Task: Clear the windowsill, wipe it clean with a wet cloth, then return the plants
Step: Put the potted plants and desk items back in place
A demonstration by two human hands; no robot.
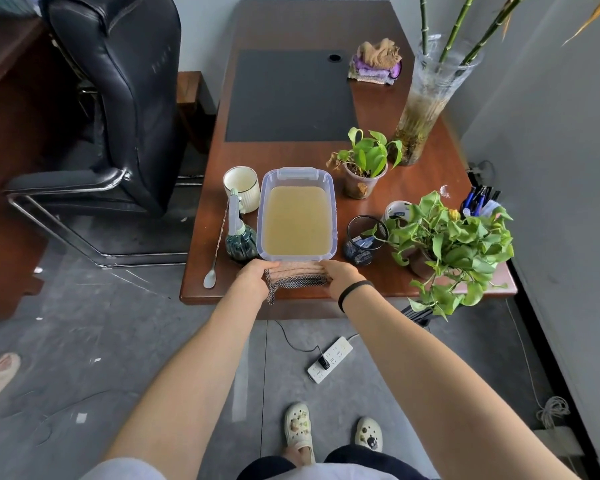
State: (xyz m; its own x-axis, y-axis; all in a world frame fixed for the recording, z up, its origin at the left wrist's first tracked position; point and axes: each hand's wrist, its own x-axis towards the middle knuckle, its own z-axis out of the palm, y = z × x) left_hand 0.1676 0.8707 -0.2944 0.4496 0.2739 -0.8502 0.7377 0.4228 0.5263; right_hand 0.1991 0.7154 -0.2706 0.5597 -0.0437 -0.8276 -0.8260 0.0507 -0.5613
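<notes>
A folded pinkish cloth [297, 273] with a dark patterned edge lies at the front edge of the brown desk [413, 168]. My left hand [255, 275] grips its left end and my right hand [340, 277] grips its right end. Just behind the cloth stands a clear plastic tub [332, 202] of murky yellowish water. Three plants stand on the desk: a small potted pothos [364, 164], a large leafy pothos [454, 244] at the front right corner, and bamboo stalks in a tall glass vase [426, 102]. The windowsill is out of view.
Left of the tub stand a white mug [241, 185], a green spray bottle [239, 237] and a long spoon [213, 265]. A mesh pen cup [364, 240], a tape roll [397, 209], spare rags [376, 62] and a dark mat [291, 95] share the desk. A black chair [118, 98] stands left; a power strip [329, 363] lies on the floor.
</notes>
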